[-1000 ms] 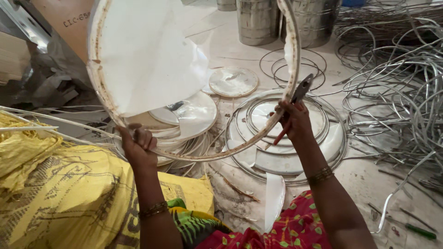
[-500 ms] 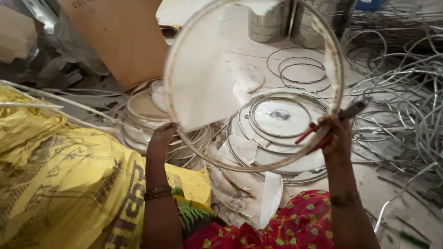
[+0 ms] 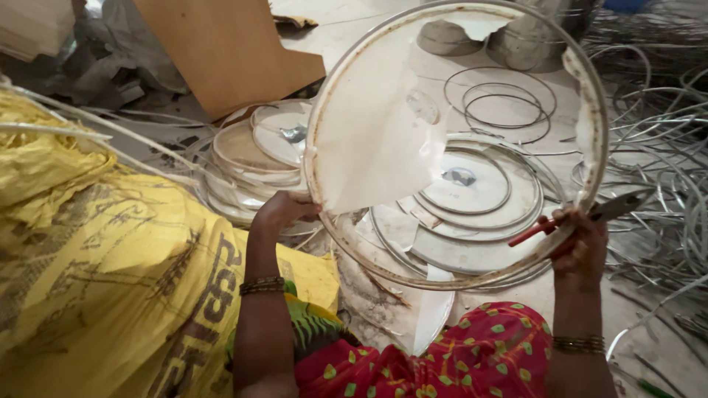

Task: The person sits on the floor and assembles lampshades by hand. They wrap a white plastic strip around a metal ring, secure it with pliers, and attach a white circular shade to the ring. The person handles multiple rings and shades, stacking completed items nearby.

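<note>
arms bare | bead bangles (image 3: 260, 285) on both wrists | red garment (image 3: 457, 354), yellow-green spots

A dusty concrete floor (image 3: 354, 29) lies in soft daylight. A brown board (image 3: 228, 51) leans at the top, a yellow sack (image 3: 88, 258) fills the left, and tangled grey wires (image 3: 664, 147) crowd the right, near metal pots (image 3: 531, 37).

Dusty concrete floor (image 3: 369, 22) strewn with stacked round metal lids (image 3: 254, 158) at nine o'clock, loose wire rings (image 3: 501, 99) at twelve, tangled wire (image 3: 664, 147) at three, yellow sack (image 3: 96, 265) at eight.
</note>
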